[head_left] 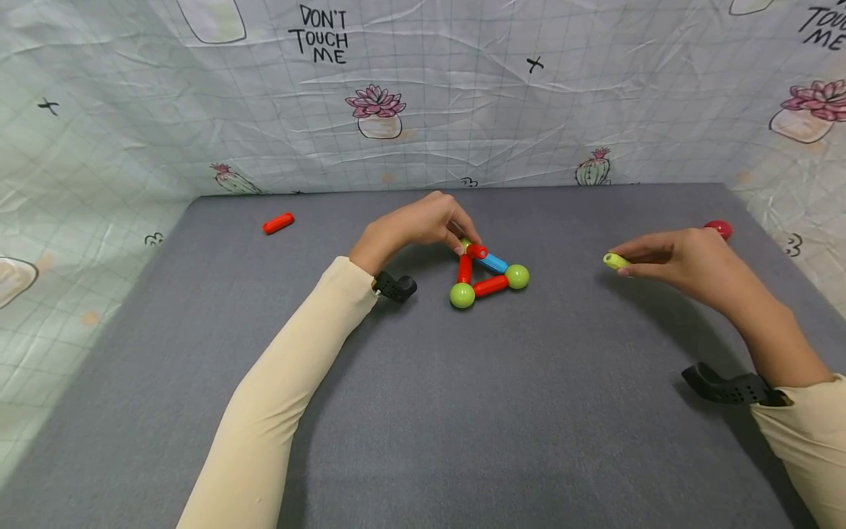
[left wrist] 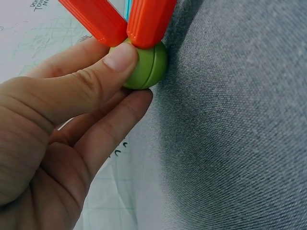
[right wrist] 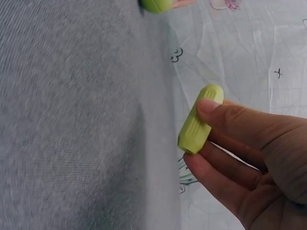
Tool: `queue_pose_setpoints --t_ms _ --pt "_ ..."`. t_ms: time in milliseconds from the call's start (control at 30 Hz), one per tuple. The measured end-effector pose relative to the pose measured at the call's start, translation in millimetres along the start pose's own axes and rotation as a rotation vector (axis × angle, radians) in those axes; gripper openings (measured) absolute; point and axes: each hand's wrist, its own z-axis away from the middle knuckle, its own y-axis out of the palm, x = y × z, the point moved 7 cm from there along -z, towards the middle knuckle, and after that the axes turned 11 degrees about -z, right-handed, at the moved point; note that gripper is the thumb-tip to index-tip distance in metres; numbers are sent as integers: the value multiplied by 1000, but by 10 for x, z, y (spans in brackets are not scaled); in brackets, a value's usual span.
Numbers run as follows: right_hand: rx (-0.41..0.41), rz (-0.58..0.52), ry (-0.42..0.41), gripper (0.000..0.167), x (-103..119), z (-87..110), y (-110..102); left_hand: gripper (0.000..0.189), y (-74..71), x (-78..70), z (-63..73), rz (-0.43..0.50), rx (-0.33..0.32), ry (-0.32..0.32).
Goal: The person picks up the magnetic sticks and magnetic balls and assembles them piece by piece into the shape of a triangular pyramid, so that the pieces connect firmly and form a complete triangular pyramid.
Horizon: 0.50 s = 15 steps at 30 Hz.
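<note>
My left hand [head_left: 426,220] pinches a green ball [left wrist: 146,72] at the far corner of a small triangle of rods and balls on the table. Two red rods meet that ball; one red rod [head_left: 477,251] slants upward, its free end toward the head camera. Another red rod [head_left: 465,269] and a blue rod [head_left: 493,263] run to the other two corners, a near green ball [head_left: 462,295] and a right green ball [head_left: 518,277], joined by a third red rod [head_left: 490,286]. Off to the right, my right hand [head_left: 694,264] holds a yellow-green rod [right wrist: 200,120] above the table between thumb and fingers.
A loose red rod [head_left: 278,223] lies at the table's far left. Partly hidden behind my right hand is a red ball [head_left: 718,229]. A printed curtain [head_left: 502,110] hangs along the back edge of the grey table [head_left: 502,411].
</note>
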Motion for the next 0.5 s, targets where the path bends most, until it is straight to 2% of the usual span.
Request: queue_pose_setpoints --t_ms 133,500 --pt "20 -55 9 27 46 -9 8 28 -5 1 3 15 0 -11" --pt "57 -100 -2 23 186 -69 104 28 1 -12 14 14 4 -16"
